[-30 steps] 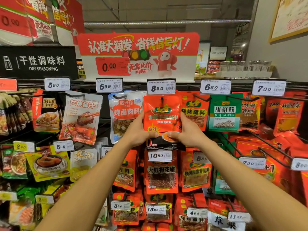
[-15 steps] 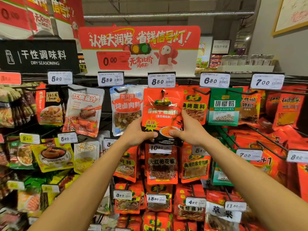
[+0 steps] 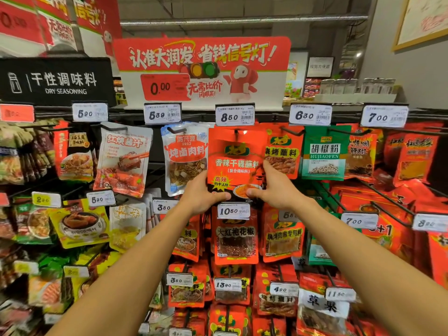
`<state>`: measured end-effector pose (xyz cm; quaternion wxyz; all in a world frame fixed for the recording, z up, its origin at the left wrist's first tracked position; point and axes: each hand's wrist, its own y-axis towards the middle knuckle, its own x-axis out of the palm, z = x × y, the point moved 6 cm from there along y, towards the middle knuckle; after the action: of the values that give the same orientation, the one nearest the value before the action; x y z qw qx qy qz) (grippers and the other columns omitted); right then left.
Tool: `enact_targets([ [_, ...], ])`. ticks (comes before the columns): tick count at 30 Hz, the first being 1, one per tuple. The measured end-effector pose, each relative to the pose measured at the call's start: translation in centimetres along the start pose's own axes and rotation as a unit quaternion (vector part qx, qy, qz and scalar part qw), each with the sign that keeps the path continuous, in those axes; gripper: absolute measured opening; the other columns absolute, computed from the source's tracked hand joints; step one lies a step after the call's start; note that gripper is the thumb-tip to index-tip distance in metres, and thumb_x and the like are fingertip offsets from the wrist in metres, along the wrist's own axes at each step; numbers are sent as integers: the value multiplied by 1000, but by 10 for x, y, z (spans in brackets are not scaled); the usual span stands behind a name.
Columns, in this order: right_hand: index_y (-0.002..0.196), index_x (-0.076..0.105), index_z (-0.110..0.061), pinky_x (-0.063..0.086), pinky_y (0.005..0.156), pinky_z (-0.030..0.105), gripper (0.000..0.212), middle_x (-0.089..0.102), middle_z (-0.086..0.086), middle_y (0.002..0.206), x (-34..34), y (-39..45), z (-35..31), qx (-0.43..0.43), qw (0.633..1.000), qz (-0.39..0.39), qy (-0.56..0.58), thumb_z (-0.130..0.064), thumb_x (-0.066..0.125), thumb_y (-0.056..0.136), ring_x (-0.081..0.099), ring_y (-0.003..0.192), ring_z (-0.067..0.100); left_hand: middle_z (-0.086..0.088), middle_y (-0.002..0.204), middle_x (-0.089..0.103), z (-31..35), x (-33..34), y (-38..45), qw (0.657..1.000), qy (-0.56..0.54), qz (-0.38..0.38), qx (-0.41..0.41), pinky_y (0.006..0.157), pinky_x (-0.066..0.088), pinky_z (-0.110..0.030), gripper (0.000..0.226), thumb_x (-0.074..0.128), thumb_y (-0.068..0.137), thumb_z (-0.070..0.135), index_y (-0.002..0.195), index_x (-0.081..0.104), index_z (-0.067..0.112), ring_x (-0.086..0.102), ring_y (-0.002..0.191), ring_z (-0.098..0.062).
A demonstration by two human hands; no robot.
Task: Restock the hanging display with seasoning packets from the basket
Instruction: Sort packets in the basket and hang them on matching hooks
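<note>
Head view looks up at a hanging display of seasoning packets, and the landmark to steer by is the 8.50 price tag (image 3: 234, 115) at the tip of a top-row peg. Directly below that tag hangs the red packet (image 3: 234, 161) being stocked, its punched hole up near the peg just under the tag, though whether the hole is fully threaded onto the wire I cannot tell, as the spot is small and glare sits on it. Both hands hold this packet by its lower corners: the left hand (image 3: 202, 195) pinches the bottom left corner, thumb across the front, and the right hand (image 3: 272, 187) pinches the bottom right, with its fingers reaching up the right edge. Right of the tag's packet a second red packet (image 3: 283, 151) overlaps its edge, then a green pepper packet (image 3: 323, 154); left of it hangs a blue-trimmed clear packet (image 3: 185, 158). Below the held packet sits the 10.50 tag (image 3: 233, 211). The basket is not in view. The risk, as I judge it: letting go before the hole is seated would drop the packet, and pushing it back could snag the overlapping neighbour, or knock the tag askew.
</note>
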<state>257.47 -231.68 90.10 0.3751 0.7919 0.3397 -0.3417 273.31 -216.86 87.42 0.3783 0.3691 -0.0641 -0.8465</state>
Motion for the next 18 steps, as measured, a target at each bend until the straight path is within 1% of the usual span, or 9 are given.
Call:
enact_targets([
  [3,151,30,-21,45,106,42,84,59,5,141,-3,-6,0,22,999,-15,44,-40,79,85,58,124,28,16,113,59,6,-1,-2,999,-20,-22,-13,85,41,-29,71,90,72,37,130,48,31,55,105,-11],
  [6,147,38,-25,46,105,44,72,61,1,136,-4,-7,-1,49,994,-7,99,-41,76,87,59,122,26,17,114,63,13,0,-4,996,-81,-46,-12,92,48,-33,69,90,74,28,127,47,34,62,105,-6],
  [9,144,43,-25,45,97,36,64,62,-13,122,-11,-10,-5,59,986,33,150,-40,74,90,58,113,15,12,119,65,15,-2,-5,989,-135,-49,-24,96,49,-32,67,86,79,26,133,48,32,63,111,-10],
  [11,145,46,-22,39,90,29,63,54,-25,106,-15,-14,-5,59,982,77,160,-39,73,91,53,97,3,9,123,64,16,-7,-6,989,-141,-23,-26,98,48,-33,67,83,83,28,140,46,28,62,110,-9],
  [13,140,53,-21,40,89,30,54,52,-25,107,-22,-21,-1,57,977,146,147,-40,70,93,51,96,0,14,117,62,17,-17,-8,988,-144,42,-23,93,49,-28,62,77,88,32,142,47,25,60,104,-1],
  [15,126,64,-21,48,91,33,36,63,-18,113,-29,-31,2,52,967,206,143,-38,65,94,59,101,6,19,107,62,21,-31,-15,981,-130,143,-8,90,53,-28,42,70,94,32,133,57,25,59,97,5],
  [16,113,69,-21,52,86,33,23,70,-14,105,-31,-35,5,52,960,220,167,-35,64,95,65,95,8,18,101,65,23,-36,-18,975,-128,180,7,91,55,-33,25,67,95,31,119,64,27,61,94,3],
  [17,100,72,-20,54,76,31,14,74,-9,91,-31,-39,8,59,950,215,219,-30,63,97,69,83,11,14,93,69,26,-38,-22,970,-145,194,17,88,57,-38,9,64,96,30,104,69,31,65,90,-5],
  [18,90,72,-16,54,65,30,16,75,-2,78,-29,-43,12,71,936,197,282,-25,62,98,70,70,15,8,85,71,29,-38,-25,967,-166,192,23,83,58,-42,10,62,96,30,91,71,31,69,86,-14],
])
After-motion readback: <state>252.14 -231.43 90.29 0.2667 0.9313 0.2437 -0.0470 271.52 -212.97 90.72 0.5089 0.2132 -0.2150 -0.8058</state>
